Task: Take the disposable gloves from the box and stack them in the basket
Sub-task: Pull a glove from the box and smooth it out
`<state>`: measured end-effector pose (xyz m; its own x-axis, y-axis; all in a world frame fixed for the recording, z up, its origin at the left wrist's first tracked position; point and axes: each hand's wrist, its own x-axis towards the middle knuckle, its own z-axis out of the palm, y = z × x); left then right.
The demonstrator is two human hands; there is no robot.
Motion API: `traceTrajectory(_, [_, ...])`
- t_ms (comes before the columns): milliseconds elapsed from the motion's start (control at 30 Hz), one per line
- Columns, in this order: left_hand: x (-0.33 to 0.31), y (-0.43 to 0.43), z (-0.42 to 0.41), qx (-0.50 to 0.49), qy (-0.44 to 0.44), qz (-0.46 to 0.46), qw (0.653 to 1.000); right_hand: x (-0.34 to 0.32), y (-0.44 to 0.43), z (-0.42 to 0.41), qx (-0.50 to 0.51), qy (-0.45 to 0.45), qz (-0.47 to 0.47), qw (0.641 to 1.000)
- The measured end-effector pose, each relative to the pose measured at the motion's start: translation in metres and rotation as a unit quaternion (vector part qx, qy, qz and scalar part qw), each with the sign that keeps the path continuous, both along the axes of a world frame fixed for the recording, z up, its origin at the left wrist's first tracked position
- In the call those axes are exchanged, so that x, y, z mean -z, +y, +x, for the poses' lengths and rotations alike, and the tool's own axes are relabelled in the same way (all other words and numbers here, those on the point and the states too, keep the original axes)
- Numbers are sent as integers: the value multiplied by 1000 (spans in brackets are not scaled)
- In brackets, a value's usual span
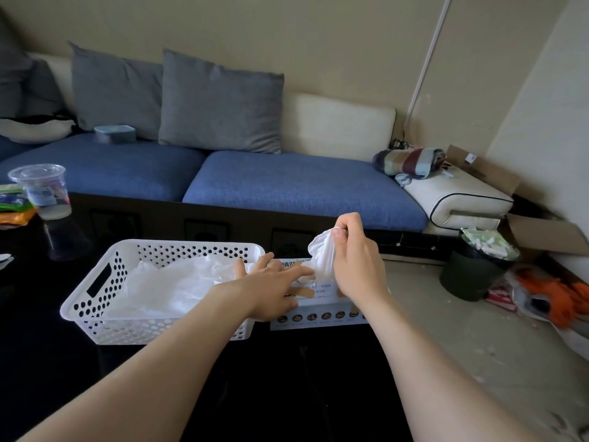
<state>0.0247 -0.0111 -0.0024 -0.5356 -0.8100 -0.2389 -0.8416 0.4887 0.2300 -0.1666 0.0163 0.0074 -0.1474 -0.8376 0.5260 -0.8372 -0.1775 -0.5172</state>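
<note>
Disposable gloves [172,288] of thin, translucent white plastic film are lying crumpled in the white perforated plastic basket [95,301], which is sitting on the dark glossy table [47,362] just beside the flat white printed cardboard box [322,317]. One further glove [322,253] is hanging bunched above the box, its lower end reaching down to the box top. The right hand [353,260] is pinching this glove near its upper end between the thumb and curled fingers. The left hand [274,288] is lying with fingers straight and spread on the box top, apparently pressing it down. The film is judged very light, limp and slippery, likely clinging to its neighbours and tearing under a jerk. A firm pinch on the gathered end is advisable, with the light box being steadied.
</note>
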Motion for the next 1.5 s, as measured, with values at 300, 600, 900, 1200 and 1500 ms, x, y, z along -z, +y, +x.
traceTrajectory(300, [6, -2, -3, 7, -22, 10, 1000, -27, 3, 17, 63, -154, -225, 960])
traceTrajectory(600, [-13, -3, 12, -83, 261, -45, 961, -29, -1, 29, -16, -175, -177, 968])
traceTrajectory(900, [-44, 11, 22, -138, 621, 124, 762, -36, 2, 49, -132, -318, 68, 936])
traceTrajectory(1200, [-45, 7, 39, -193, 631, 102, 744, -36, 9, 48, -147, -291, 187, 927])
traceTrajectory(1500, [-45, 6, 48, -188, 622, 161, 743, -43, 11, 45, -112, -320, 151, 929])
